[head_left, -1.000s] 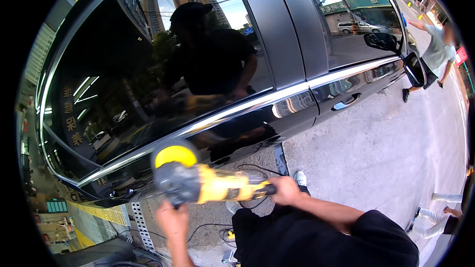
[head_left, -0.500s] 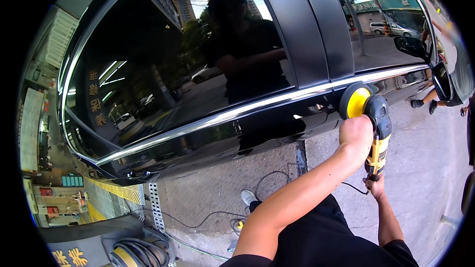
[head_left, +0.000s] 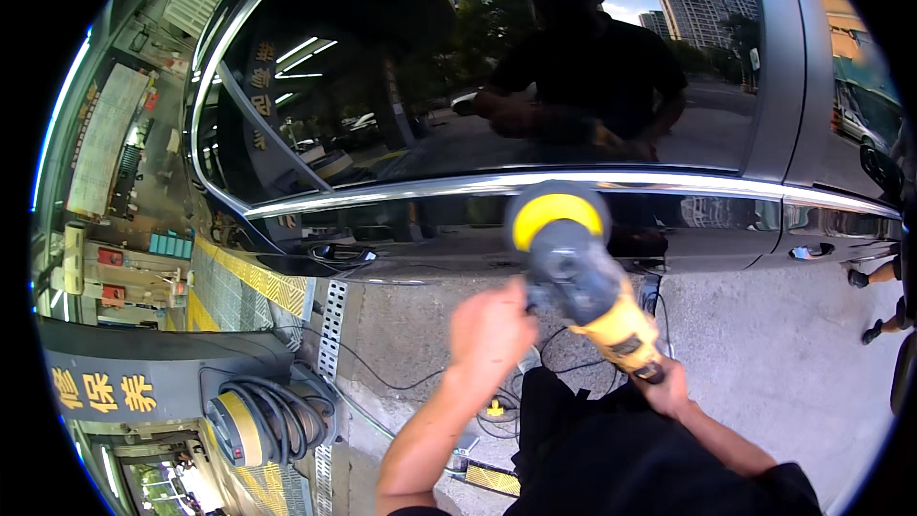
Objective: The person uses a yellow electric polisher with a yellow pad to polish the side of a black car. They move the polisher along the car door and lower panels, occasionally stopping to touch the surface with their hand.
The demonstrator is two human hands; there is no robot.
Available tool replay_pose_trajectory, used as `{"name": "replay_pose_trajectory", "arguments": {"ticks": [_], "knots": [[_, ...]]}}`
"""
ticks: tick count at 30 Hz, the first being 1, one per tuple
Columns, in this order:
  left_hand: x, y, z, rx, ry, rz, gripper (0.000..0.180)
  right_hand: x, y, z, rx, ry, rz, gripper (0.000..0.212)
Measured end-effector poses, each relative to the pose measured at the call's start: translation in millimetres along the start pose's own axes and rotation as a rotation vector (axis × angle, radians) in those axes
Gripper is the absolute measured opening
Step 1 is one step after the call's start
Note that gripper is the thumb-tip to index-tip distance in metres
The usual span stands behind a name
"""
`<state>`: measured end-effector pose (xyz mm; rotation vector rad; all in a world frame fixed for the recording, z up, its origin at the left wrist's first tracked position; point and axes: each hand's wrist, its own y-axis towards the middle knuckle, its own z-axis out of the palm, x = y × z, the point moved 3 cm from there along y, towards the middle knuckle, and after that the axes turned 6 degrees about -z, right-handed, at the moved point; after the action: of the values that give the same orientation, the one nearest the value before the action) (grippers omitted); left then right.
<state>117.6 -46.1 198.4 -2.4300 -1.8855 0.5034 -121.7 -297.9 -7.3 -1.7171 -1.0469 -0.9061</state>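
Observation:
A yellow-and-black power polisher [head_left: 607, 306] lies between my two hands, its round yellow-backed pad [head_left: 564, 210] up at the black car door [head_left: 430, 244], just under the chrome window trim [head_left: 392, 195]. My left hand [head_left: 492, 327] is closed at the side of the polisher's head, apparently round a side handle that the fingers mostly hide. At the rear end of the body, my right hand [head_left: 669, 387] is wrapped round the grip. Whether the pad presses on the panel cannot be made out from above.
Door handles [head_left: 344, 256] stick out from the car's side. Dark cables [head_left: 401, 384] wind over the concrete around my feet. A vacuum-like drum with coiled hose [head_left: 272, 420] stands at lower left, near a perforated metal strip [head_left: 331, 325]. Another person's legs [head_left: 874, 274] show at far right.
The polisher has moved left along the door, away from the pillar between the windows, with both hands still on it. My view has shifted left too.

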Motion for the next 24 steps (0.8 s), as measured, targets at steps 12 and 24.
{"name": "replay_pose_trajectory", "arguments": {"ticks": [12, 24], "knots": [[372, 6, -25, -0.528, -0.495, -0.366, 0.016, 178, 132, 226, 0.319, -0.477, -0.405, 0.027], [91, -29, 157, -0.241, -0.417, -0.156, 0.019, -69, 41, 2, -0.011, -0.525, -0.278, 0.022]]}}
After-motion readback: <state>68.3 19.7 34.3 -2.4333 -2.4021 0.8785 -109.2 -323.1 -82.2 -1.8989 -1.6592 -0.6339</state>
